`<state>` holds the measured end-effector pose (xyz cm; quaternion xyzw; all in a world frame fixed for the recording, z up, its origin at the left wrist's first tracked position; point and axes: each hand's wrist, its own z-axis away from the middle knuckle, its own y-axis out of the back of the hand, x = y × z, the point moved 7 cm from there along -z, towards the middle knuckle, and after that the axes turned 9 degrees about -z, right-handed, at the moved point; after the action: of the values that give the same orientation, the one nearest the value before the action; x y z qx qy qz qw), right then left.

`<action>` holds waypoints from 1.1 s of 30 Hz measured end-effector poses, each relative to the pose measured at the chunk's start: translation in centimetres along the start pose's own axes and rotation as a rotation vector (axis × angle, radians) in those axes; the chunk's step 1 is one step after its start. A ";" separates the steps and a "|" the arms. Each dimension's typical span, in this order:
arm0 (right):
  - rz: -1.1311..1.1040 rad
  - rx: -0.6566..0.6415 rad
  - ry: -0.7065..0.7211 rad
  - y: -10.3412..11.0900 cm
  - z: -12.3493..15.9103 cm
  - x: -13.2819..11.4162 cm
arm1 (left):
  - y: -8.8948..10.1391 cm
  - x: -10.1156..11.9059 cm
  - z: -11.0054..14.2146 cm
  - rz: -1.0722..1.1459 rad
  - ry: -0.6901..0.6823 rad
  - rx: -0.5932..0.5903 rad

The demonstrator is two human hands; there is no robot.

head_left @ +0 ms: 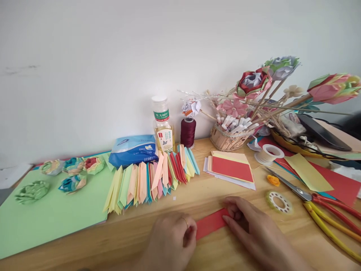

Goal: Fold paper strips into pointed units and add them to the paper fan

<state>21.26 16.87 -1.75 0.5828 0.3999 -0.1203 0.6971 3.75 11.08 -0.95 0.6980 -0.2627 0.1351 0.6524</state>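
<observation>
A narrow red strip of paper lies low over the wooden table, between my two hands. My left hand, with a ring on one finger, is closed at the strip's left end. At the other end, my right hand pinches the paper between thumb and fingers. Beyond my hands is a stack of cut paper rectangles with a red sheet on top. Left of the stack stands a long row of folded paper pieces in several colours.
Folded paper flowers rest on green sheets at left. A tissue pack, bottle and thread spool stand by the wall. Right are a flower basket, tape roll, scissors and yellow-handled tool.
</observation>
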 end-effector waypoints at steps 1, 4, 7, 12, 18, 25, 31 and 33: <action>0.010 0.006 0.013 0.0 0.0 -0.1 | 0.0 0.0 0.0 -0.002 -0.002 -0.005; 0.040 0.002 0.026 -0.1 0.1 -0.3 | 0.2 0.2 0.0 -0.015 -0.027 0.017; 0.074 -0.025 0.006 -0.2 0.0 -0.2 | 0.5 0.4 -0.1 -0.040 -0.073 0.057; 0.169 -0.112 -0.003 -0.4 -0.6 -0.1 | 0.8 0.6 -0.2 -0.038 -0.114 0.095; 0.246 -0.121 0.063 -0.5 -0.8 -0.5 | 0.8 0.9 -0.2 -0.086 -0.167 0.116; 0.231 -0.079 0.113 -0.5 -0.3 -0.8 | 0.0 2.2 0.4 -0.325 -0.393 0.091; 0.156 -0.045 0.178 0.3 -0.4 -0.9 | -0.1 2.5 0.7 -0.525 -0.450 0.134; 0.147 -0.015 0.227 0.8 0.0 -1.1 | 0.1 3.0 0.5 -0.575 -0.455 0.134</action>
<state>21.01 16.77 -0.44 0.6153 0.4332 0.0008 0.6585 6.07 10.06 0.66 0.7967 -0.1849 -0.1954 0.5413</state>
